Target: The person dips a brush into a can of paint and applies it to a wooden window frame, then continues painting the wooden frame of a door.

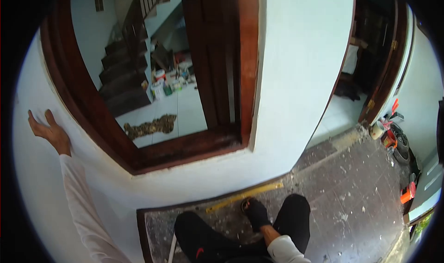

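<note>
At the far left, my left hand rests against the white wall with its fingers spread and nothing in it. My right hand, in a black glove, is low between my knees, its fingers curled around something round and small that I cannot make out. Just beyond it a long yellow strip lies on the dirty tiled floor along the foot of the wall. A brown wooden window frame stands in the wall above.
Buckets and stairs show through the window. An open doorway is at the upper right. Along the right wall lie a tyre, containers and an orange cup. A white pipe is beside my left knee.
</note>
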Available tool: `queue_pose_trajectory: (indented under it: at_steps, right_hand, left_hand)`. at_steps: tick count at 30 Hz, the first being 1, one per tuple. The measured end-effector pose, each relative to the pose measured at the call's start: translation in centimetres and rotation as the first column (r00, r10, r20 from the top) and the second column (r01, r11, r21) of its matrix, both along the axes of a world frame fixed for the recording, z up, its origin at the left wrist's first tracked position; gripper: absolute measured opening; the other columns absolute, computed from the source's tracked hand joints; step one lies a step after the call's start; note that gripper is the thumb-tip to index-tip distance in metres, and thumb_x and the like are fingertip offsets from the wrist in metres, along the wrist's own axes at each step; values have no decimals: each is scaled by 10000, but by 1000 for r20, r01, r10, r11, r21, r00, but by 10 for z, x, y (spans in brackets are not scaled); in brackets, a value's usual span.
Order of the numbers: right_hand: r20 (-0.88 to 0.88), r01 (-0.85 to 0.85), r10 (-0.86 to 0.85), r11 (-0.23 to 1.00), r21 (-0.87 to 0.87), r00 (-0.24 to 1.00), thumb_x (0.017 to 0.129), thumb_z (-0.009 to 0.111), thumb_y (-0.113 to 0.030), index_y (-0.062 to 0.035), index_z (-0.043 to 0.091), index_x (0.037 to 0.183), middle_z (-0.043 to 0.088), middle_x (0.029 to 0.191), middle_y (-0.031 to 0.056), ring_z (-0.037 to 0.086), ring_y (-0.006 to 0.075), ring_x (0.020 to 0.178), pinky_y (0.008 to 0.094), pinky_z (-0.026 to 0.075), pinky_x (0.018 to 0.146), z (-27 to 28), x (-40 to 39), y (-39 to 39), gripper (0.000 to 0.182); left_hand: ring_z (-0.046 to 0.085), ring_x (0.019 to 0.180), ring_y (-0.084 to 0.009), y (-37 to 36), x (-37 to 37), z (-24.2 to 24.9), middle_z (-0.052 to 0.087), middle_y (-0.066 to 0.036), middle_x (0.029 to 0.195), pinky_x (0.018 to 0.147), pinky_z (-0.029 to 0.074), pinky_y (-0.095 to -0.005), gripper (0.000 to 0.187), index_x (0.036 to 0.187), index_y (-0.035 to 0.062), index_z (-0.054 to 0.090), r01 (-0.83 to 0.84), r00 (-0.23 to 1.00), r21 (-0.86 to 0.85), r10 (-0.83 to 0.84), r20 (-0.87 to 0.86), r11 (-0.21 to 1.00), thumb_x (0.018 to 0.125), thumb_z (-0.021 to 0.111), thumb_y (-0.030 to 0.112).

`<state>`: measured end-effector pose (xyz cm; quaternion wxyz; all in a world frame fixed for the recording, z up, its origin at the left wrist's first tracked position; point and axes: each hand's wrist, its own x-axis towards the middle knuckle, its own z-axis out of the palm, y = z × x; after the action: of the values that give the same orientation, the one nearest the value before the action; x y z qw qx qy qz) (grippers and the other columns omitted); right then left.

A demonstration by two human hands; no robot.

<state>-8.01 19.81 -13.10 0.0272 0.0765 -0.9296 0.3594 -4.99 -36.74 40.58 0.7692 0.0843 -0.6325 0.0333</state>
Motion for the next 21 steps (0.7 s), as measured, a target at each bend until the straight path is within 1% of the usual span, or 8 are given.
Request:
queue_pose_trajectory:
  at_steps: [4, 8, 10, 11, 13, 14, 16, 21]
  right_hand:
    - [-150, -43, 49, 998, 46, 987, 979, 605, -242, -71, 707, 955, 723, 821, 202, 725, 425, 795, 576, 570, 703, -5, -2, -1, 201]
    - [-157, 23, -17, 999, 34, 987, 965, 619, -265, -75, 709, 907, 721, 820, 198, 727, 422, 802, 577, 571, 705, -9, -10, -6, 218]
    - [45, -12, 9, 998, 62, 999, 957, 654, -304, -66, 733, 1047, 765, 1004, 224, 739, 439, 929, 528, 600, 793, -15, -7, 1, 267]
    - [29, -8, 6, 998, 58, 1000, 957, 654, -304, -66, 733, 1047, 765, 1004, 224, 739, 439, 929, 528, 600, 793, -17, -4, 2, 267]
    - [-264, 9, -39, 993, -114, 964, 1013, 655, -319, -69, 731, 997, 746, 944, 213, 721, 404, 890, 512, 567, 790, 17, 12, -3, 261]
    - [-275, 6, -38, 993, -116, 961, 1013, 655, -319, -69, 731, 997, 746, 944, 213, 721, 404, 890, 512, 567, 790, 20, 14, -2, 261]
    - [-106, -13, 10, 999, -32, 994, 981, 675, -330, -62, 735, 973, 750, 981, 229, 711, 460, 914, 539, 577, 806, 23, 9, 0, 274]
    - [-177, -65, 47, 993, -98, 983, 991, 660, -344, -59, 724, 961, 748, 948, 225, 715, 460, 893, 534, 591, 797, 24, 8, 5, 294]
  left_hand:
    - [95, 1647, -413, -3, -1, -2, 143, -206, 1773, 1338, 126, -566, 793, 1723, 105, 241, -34, 997, 4, 34, -70, 999, 1133, 530, 549]
    - [96, 1663, -393, 2, -1, 0, 146, -187, 1789, 1343, 110, -575, 795, 1734, 134, 240, -9, 998, 20, 10, -69, 1000, 1129, 522, 567]
    - [90, 1668, -389, 8, 0, -4, 142, -181, 1793, 1342, 106, -581, 820, 1736, 139, 237, 46, 998, 34, -45, -47, 998, 1116, 533, 588]
    - [90, 1668, -389, 9, -2, -5, 142, -181, 1793, 1342, 106, -581, 820, 1736, 139, 237, 49, 997, 29, -47, -63, 998, 1116, 533, 588]
    - [87, 1673, -384, 8, -1, -4, 143, -165, 1800, 1343, 104, -583, 850, 1737, 144, 242, 55, 996, 51, -52, -67, 997, 1100, 540, 622]
    - [87, 1673, -384, 6, 2, -6, 143, -165, 1800, 1343, 104, -583, 850, 1737, 144, 242, 54, 996, 49, -51, -78, 997, 1100, 540, 622]
    - [87, 1675, -381, 3, -1, -5, 148, -152, 1806, 1345, 100, -588, 877, 1738, 148, 249, 59, 996, 43, -56, -74, 997, 1086, 535, 661]
    - [95, 1674, -382, 6, -3, -7, 154, -150, 1807, 1348, 94, -592, 884, 1739, 150, 251, 67, 994, 57, -62, -87, 996, 1084, 515, 682]
